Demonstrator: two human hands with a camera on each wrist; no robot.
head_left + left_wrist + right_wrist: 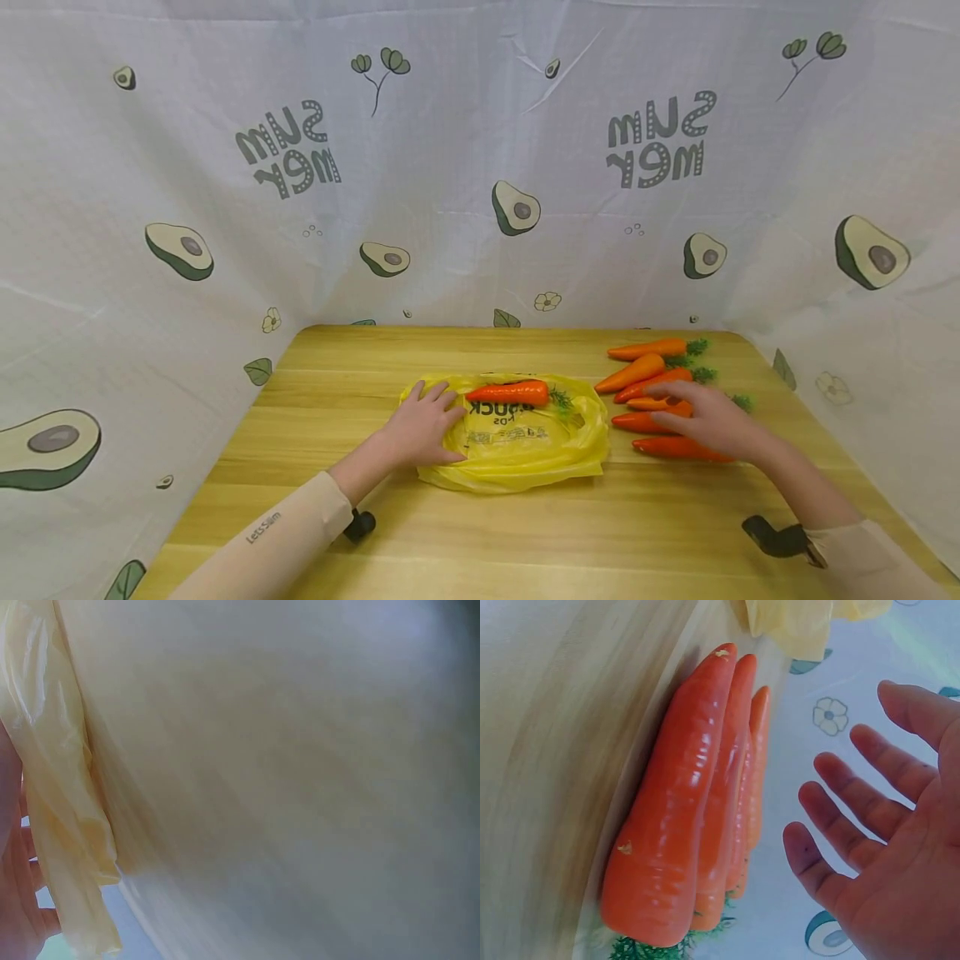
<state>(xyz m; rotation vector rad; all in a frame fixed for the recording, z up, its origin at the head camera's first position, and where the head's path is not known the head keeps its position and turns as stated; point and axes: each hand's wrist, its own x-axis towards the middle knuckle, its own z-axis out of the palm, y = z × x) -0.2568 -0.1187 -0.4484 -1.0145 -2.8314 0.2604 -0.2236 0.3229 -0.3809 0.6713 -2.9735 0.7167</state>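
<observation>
A yellow plastic bag (517,442) lies flat at the middle of the wooden table (465,542). One orange carrot (510,392) with a green top lies at the bag's far edge; whether it is on or inside the bag I cannot tell. My left hand (431,412) rests flat on the bag's left side, fingers straight. The left wrist view shows only the bag's crumpled edge (67,795) and a bit of the left hand (15,900). Several carrots (648,375) lie in a pile at the right. My right hand (686,408) hovers over them, and the open palm (870,825) is apart from the carrots (682,825).
A white cloth with avocado prints (480,167) walls the table on three sides. The table's near strip lies in front of the bag. Dark wrist straps (776,537) sit by my sleeves.
</observation>
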